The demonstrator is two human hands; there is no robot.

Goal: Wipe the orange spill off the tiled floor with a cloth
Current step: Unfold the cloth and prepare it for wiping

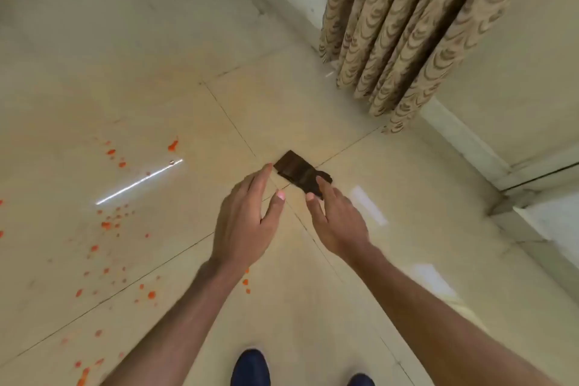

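Dark folded cloth (297,172) lay flat on the tiled floor (163,41), on a crossing of grout joints near frame centre. It was probably parked there clear of the mess so it could be picked up clean. The orange spill (108,224) sat well apart from it, from 9 o'clock of the cloth down to 7 o'clock. It was scattered drops and small blobs, plus a few drops beside the left forearm. The drops looked mostly whole, so wiping there was judged not yet begun and the step in hand was picking up the cloth.

Left hand (247,219) reached toward 12 o'clock, back of hand up, fingers straight and together, thumb splayed toward 3 o'clock. Its fingertips were just beside the cloth's 9 o'clock corner and it gripped nothing. Right hand (336,219) came in from 5 o'clock of the cloth with fingers loosely extended. Its index tip overlapped the cloth's near edge, contact or hover I couldn't tell, and it wasn't closed on anything either. Both forearms entered from 6 o'clock in a V converging on the cloth, which read as a two-handed gather.

Patterned curtain (407,25) hung at 1 o'clock by the wall, and dark shoes (250,367) showed at 6 o'clock.
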